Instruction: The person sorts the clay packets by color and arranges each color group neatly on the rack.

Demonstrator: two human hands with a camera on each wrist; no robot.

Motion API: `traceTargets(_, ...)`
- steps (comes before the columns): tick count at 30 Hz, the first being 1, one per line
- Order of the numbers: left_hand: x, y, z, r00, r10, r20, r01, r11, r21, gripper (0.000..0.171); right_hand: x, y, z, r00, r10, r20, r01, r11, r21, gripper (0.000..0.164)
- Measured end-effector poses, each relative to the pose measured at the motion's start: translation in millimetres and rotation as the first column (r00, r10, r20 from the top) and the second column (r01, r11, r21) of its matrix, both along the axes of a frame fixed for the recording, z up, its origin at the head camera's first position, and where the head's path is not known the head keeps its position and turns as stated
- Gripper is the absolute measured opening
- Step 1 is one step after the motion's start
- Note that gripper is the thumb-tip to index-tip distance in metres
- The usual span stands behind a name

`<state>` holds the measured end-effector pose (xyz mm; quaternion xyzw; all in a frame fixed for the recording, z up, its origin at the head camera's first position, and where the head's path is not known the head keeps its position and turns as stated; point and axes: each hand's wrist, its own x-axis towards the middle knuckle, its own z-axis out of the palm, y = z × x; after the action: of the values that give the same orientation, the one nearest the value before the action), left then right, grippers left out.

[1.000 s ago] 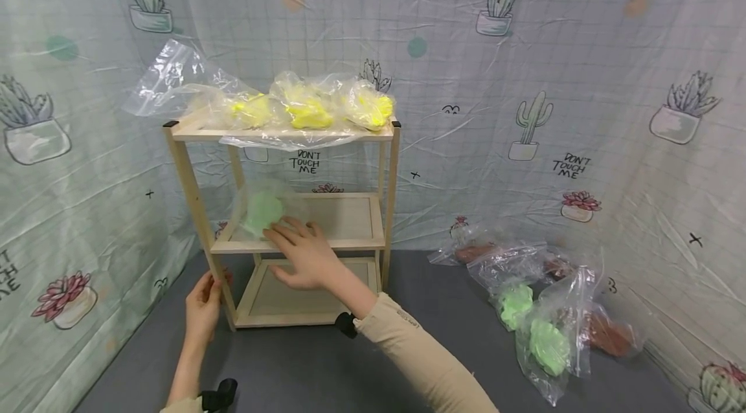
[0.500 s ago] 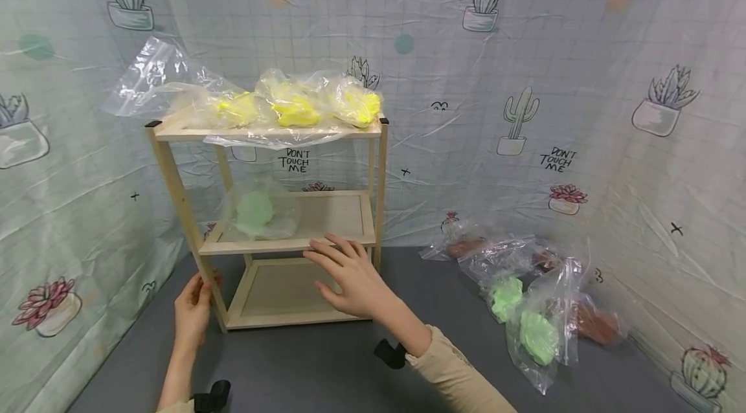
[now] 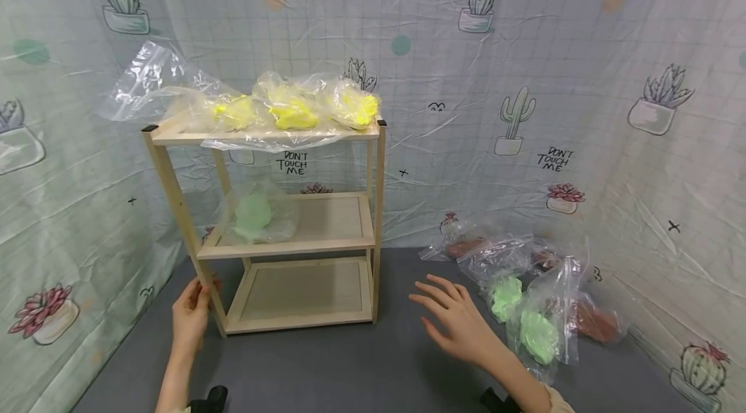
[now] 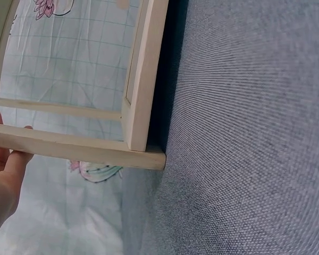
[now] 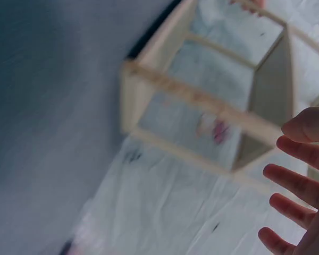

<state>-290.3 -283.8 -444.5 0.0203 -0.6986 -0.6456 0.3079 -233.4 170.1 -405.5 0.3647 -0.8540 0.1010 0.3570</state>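
A wooden three-tier shelf [image 3: 285, 246] stands on the dark grey table. My left hand [image 3: 191, 317] grips its front left leg [image 4: 69, 146] low down, thumb and fingers on either side of the post. On the middle tier, toward the left, lies a clear zip bag with a light green lump [image 3: 253, 213]. My right hand [image 3: 457, 322] holds nothing; its fingers are spread above the table, between the shelf and a heap of bags. In that heap, two bags show green lumps [image 3: 539, 336] nearest the hand, and others show brown lumps [image 3: 596, 321].
Several clear bags with yellow lumps [image 3: 294, 114] lie along the top tier, one bag's loose end [image 3: 151, 79] sticking out past the left. A cactus-print curtain [image 3: 443, 160] surrounds the table [image 3: 326, 374] at the back and sides.
My right hand has let go of the green bag on the middle tier and moved right, out over the table toward the heap. My left hand stays on the leg.
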Motion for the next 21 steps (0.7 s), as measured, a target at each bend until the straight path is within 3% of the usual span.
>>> traceTargets(6,1.9,-2.1,-0.6,1.0,0.005,-0.002,-0.005,0.999,-0.035,0.027,10.8,53.2,-19.4,0.989,-0.138,0.049,0.138,0.99,-0.009,0.057)
traceTargets(12,3.5,-6.2,1.1,0.999,0.047,0.009,-0.046,0.998,-0.035,0.03,13.4,90.7,-30.4,0.962,-0.274,-0.019,0.274,0.962,0.019,0.061)
traceTargets(16,3.9,-7.0,1.5,1.0,0.011,0.002,-0.011,1.0,-0.018,0.027,17.2,118.1,-37.5,0.926,-0.375,-0.035,0.376,0.925,0.048,0.065)
traceTargets(21,3.0,-5.5,1.2,0.999,-0.052,0.002,0.052,0.999,0.009,0.026,28.0,147.9,-44.0,0.874,-0.483,0.056,0.479,0.875,0.063,0.058)
